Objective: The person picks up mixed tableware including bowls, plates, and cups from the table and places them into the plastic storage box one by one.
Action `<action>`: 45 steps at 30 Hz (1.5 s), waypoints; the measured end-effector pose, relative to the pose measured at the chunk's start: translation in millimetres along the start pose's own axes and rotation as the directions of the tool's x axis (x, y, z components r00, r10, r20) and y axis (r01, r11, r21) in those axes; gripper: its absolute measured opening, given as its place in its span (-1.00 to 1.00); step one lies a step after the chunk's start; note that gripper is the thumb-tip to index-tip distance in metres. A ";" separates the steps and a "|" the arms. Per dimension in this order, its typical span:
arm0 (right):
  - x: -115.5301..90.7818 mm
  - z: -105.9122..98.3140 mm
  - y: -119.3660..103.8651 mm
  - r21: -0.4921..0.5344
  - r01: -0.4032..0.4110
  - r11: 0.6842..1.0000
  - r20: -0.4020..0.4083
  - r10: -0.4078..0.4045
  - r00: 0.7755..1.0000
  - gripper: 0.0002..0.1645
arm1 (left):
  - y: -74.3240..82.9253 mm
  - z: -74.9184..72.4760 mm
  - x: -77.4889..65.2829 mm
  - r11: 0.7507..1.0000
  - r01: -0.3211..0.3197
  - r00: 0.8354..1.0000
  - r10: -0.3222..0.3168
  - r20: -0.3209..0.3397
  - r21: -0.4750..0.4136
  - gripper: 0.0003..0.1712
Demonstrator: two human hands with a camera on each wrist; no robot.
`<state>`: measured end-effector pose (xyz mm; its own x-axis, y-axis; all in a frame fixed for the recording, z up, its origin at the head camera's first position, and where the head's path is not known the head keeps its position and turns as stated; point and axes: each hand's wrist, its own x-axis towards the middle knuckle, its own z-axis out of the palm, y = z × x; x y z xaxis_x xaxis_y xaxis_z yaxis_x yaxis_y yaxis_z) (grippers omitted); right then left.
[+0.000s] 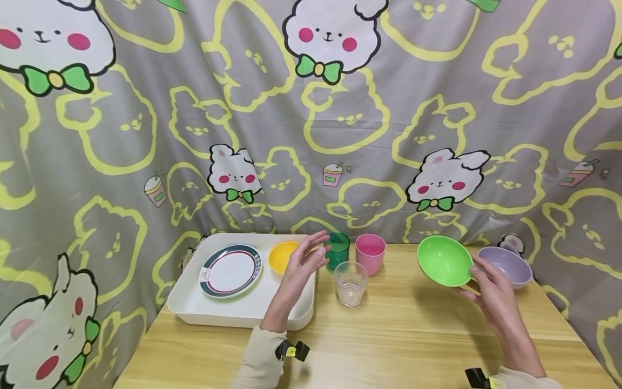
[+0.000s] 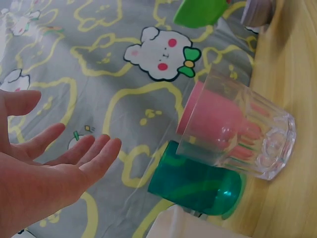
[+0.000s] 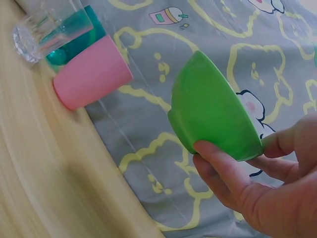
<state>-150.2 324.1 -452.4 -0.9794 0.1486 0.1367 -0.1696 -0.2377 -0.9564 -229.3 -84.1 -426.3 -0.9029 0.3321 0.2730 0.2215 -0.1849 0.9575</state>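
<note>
My right hand (image 1: 498, 300) pinches the rim of a green bowl (image 1: 443, 261), holding it tilted above the table; in the right wrist view the fingers press the bowl (image 3: 210, 111) from its outside. A purple bowl (image 1: 506, 266) stands just behind that hand on the right. My left hand (image 1: 297, 273) hovers over the right edge of the white tray (image 1: 187, 310) with its fingers extended and nothing in them. In the tray sit a white plate (image 1: 231, 271) with a dark green rim and a yellow bowl (image 1: 282, 256), partly near the left hand.
Right of the tray stand a green cup (image 1: 338, 253), a pink cup (image 1: 371, 254) and a clear glass (image 1: 351, 283) close together on the wooden table (image 1: 389, 346). A patterned curtain (image 1: 272, 124) hangs behind the table and along its sides.
</note>
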 end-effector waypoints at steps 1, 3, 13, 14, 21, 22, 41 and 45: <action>0.3 1.6 -0.6 -0.002 -0.001 1.000 -0.003 0.001 1.000 -0.60 | -0.4 0.5 0.3 1.000 -0.002 1.000 0.002 0.002 0.001 -0.43; 1.3 4.9 -2.0 -0.001 -0.004 1.000 -0.006 0.004 1.000 -0.54 | -1.1 1.6 0.9 1.000 -0.006 1.000 0.006 0.003 0.005 -0.43; 7.1 24.6 -11.0 -0.021 -0.004 1.000 -0.008 0.004 1.000 -0.47 | -2.5 13.4 4.2 1.000 -0.011 1.000 0.011 0.022 -0.015 -0.45; 7.4 26.5 -11.6 -0.026 -0.008 1.000 -0.009 0.007 1.000 -0.47 | -2.8 14.7 4.6 1.000 -0.015 1.000 0.016 0.024 -0.019 -0.46; 8.1 38.4 -11.5 -0.021 -0.051 0.998 -0.022 0.051 0.998 -0.52 | -4.5 24.3 9.8 0.999 -0.038 0.998 0.037 0.050 0.005 -0.44; 8.3 40.3 -11.2 -0.023 -0.054 0.998 -0.024 0.054 0.998 -0.51 | -4.2 25.8 10.1 0.999 -0.039 0.998 0.039 0.052 0.010 -0.45; 8.2 69.1 -10.0 -0.048 -0.105 0.993 -0.038 0.103 0.994 -0.35 | -8.6 49.3 15.5 0.999 -0.024 0.998 0.027 0.059 -0.043 -0.46; 8.6 75.8 -10.8 -0.059 -0.108 0.992 -0.044 0.105 0.993 -0.35 | -10.3 53.5 16.7 0.997 -0.033 0.997 0.038 0.070 -0.069 -0.46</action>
<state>-165.2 255.2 -421.4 -0.9860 0.1652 0.0235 -0.0560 -0.1949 -0.9792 -226.9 -27.2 -426.6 -0.8660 0.3887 0.3147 0.2251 -0.2589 0.9393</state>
